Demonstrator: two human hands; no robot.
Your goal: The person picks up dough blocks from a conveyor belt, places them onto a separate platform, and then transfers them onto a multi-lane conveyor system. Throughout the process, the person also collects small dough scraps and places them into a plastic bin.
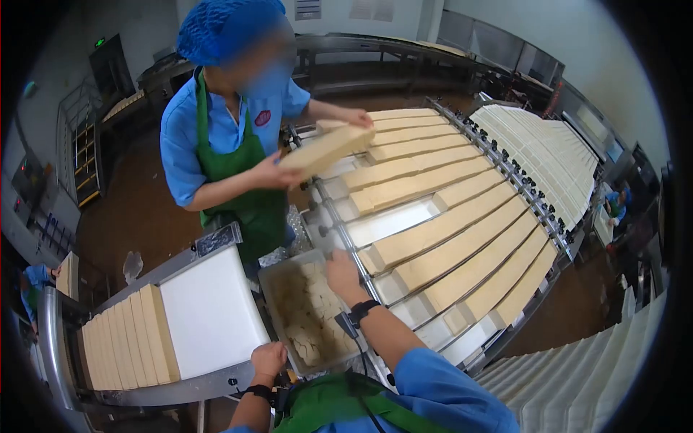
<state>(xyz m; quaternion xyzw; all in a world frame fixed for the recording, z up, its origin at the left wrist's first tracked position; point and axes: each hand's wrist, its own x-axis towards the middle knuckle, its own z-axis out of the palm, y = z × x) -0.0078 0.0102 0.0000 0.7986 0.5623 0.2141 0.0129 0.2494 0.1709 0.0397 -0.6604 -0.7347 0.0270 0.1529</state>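
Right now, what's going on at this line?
A co-worker holds a pale slab in both hands over the laned table, where more slabs lie lengthwise. The wearer's right hand is at the table's near edge, by a bin of pale scraps; the left hand is on the bin's other side, by a white belt carrying a row of slabs. Can't tell if either grips anything.

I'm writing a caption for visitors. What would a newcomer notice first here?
Most likely the long pale slabs lying side by side on the right-hand conveyor. Next, the co-worker in a blue hairnet, holding another slab at its left side. Then the bin of pale scraps between conveyor and left-hand belt.
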